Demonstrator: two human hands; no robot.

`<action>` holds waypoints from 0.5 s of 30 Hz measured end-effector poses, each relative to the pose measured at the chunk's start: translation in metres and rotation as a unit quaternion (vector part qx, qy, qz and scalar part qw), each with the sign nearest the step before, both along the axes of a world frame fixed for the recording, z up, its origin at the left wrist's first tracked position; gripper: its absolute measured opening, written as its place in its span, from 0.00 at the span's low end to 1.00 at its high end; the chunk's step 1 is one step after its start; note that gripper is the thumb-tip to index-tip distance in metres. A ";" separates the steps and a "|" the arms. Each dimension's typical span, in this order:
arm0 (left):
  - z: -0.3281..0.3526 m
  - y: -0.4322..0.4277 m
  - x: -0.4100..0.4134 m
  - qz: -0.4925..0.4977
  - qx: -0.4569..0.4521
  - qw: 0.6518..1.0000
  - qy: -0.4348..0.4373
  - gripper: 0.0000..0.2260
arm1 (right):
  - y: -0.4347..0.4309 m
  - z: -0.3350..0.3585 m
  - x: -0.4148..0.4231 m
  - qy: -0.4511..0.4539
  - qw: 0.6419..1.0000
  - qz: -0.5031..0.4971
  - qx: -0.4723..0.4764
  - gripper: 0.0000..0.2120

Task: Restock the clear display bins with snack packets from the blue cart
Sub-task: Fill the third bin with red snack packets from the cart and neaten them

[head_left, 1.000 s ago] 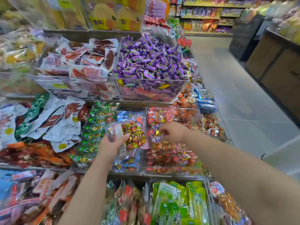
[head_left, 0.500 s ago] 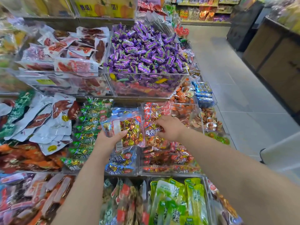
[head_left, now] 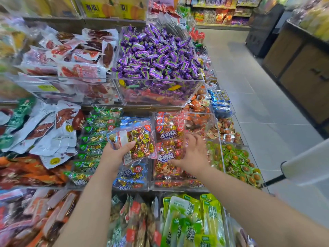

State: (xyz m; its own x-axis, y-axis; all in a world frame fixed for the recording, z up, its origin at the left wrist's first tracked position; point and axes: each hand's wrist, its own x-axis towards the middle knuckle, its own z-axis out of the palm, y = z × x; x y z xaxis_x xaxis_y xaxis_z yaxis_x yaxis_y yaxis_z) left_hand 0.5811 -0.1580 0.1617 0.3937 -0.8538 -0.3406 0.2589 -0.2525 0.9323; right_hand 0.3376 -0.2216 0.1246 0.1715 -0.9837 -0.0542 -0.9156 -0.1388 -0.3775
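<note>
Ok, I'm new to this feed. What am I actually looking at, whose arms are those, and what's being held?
There is no machine here. Those are a person's two bare arms, seen from a single camera worn on their head, which looks forward and down. In front of them stand tiers of clear display bins full of snacks. The left hand grips a clear packet of gold-wrapped sweets, held up in front of a bin of blue packets. The right hand is open, its fingers spread over the red packets in the next bin to the right. It holds nothing. One tier up is a bin heaped with purple-wrapped candies.
</note>
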 end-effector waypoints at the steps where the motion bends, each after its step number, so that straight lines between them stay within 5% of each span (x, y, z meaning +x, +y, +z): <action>1: 0.000 0.001 0.001 0.001 0.005 1.000 0.004 0.41 | 0.003 -0.005 0.000 -0.026 0.999 -0.032 0.027 0.51; 6: 0.001 0.002 0.004 0.001 -0.005 1.000 0.022 0.39 | 0.009 -0.017 0.001 -0.161 0.960 -0.062 0.219 0.37; 9: 0.003 0.002 0.003 0.003 -0.001 1.000 0.026 0.47 | 0.006 -0.014 -0.002 -0.188 0.969 -0.051 0.154 0.14; 12: 0.003 0.003 0.004 -0.002 -0.001 0.999 0.036 0.40 | -0.001 -0.007 -0.005 -0.222 0.973 -0.035 0.055 0.13; 15: 0.002 0.003 0.004 0.007 0.000 0.999 0.034 0.32 | -0.009 -0.003 -0.001 -0.227 0.969 0.010 0.093 0.13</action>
